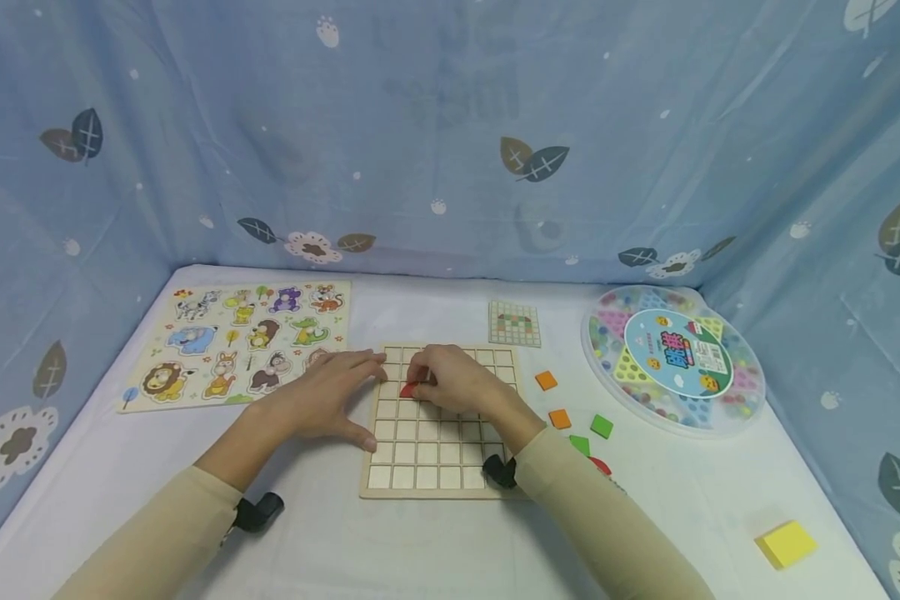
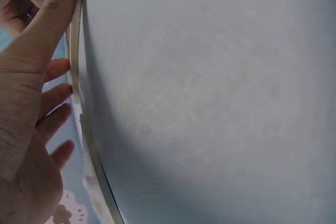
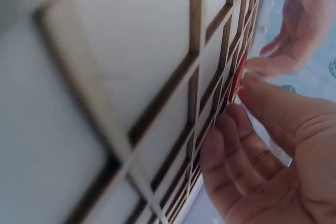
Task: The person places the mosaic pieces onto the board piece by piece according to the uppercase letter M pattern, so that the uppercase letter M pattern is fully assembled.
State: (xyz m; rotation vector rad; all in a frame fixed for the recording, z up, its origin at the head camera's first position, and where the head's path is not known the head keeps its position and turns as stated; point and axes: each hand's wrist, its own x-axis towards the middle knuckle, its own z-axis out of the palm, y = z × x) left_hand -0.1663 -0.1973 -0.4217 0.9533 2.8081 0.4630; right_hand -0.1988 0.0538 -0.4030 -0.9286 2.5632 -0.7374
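Observation:
A wooden grid board with square cells lies on the white table. My right hand reaches over its upper left part and pinches a small red piece at one of the cells. The right wrist view also shows this red piece at the thumb and fingertips, partly covered by them. My left hand rests along the board's left edge with its fingers spread. Its thumb touches the lower side of that edge, and the fingertips meet the upper left corner. In the left wrist view, the left thumb lies against the board's rim.
Right of the board lie orange squares, green pieces and a red piece. A pattern card sits behind it. An animal puzzle is at left, a round marble game box and yellow block at right.

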